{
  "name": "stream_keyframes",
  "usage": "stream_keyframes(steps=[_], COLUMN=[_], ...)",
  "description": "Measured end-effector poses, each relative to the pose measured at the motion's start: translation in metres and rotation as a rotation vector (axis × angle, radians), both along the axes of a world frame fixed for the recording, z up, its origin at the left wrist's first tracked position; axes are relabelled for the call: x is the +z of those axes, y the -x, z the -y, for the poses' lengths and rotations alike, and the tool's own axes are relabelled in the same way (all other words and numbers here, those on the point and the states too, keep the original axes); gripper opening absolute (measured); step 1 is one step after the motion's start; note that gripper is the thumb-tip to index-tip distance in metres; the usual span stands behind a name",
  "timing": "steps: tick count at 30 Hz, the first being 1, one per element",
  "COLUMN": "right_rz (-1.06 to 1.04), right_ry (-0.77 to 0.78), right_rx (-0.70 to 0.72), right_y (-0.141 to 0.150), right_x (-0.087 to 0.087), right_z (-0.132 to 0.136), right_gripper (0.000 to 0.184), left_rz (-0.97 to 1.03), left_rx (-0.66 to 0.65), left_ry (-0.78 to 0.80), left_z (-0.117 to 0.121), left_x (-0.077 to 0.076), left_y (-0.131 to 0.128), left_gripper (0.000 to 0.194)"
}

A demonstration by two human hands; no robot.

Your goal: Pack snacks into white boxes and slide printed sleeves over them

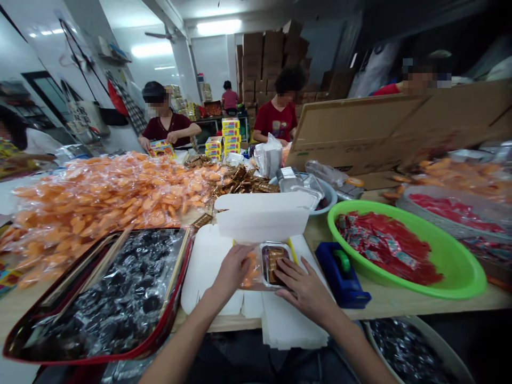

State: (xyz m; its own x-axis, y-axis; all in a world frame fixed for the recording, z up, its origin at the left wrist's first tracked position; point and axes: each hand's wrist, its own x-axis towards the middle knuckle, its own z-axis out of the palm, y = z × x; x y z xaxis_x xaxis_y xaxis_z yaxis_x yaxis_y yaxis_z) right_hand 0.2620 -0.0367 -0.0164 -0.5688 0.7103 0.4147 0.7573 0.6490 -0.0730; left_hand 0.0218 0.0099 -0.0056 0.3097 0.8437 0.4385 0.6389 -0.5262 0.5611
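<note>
Both hands, left and right, partly hide the open box.

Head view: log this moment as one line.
left hand: at orange packet | right hand: on brown packet in tray | white box: lid raised | blue dispenser: untouched

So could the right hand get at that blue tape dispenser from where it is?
Probably yes: the blue tape dispenser stands just beside the right hand, with nothing tall between.
</note>
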Motion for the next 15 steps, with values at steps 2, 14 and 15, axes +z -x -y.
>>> stream_keyframes(steps=[2,14,15], right_rz=[-0.02,-0.564,-0.664], right_ry=[0.005,-0.165,-0.16], right_rx=[0.007,-0.283,-0.394], right_y=[0.001,-0.016,-0.019], right_x=[0.001,0.028,0.034], right_z=[-0.001,-0.023,-0.033], right_gripper=[0.039,0.031,0.035], left_rz=[0.037,0.283,0.377], left_rx=[-0.044,0.249,0.391], left_ry=[0.007,-0.252,-0.295], left_z=[-0.003,-0.009,-0.015], left_x=[0.002,0.014,0.018], left_y=[-0.005,0.009,0.018], left_gripper=[0.037,0.049,0.058])
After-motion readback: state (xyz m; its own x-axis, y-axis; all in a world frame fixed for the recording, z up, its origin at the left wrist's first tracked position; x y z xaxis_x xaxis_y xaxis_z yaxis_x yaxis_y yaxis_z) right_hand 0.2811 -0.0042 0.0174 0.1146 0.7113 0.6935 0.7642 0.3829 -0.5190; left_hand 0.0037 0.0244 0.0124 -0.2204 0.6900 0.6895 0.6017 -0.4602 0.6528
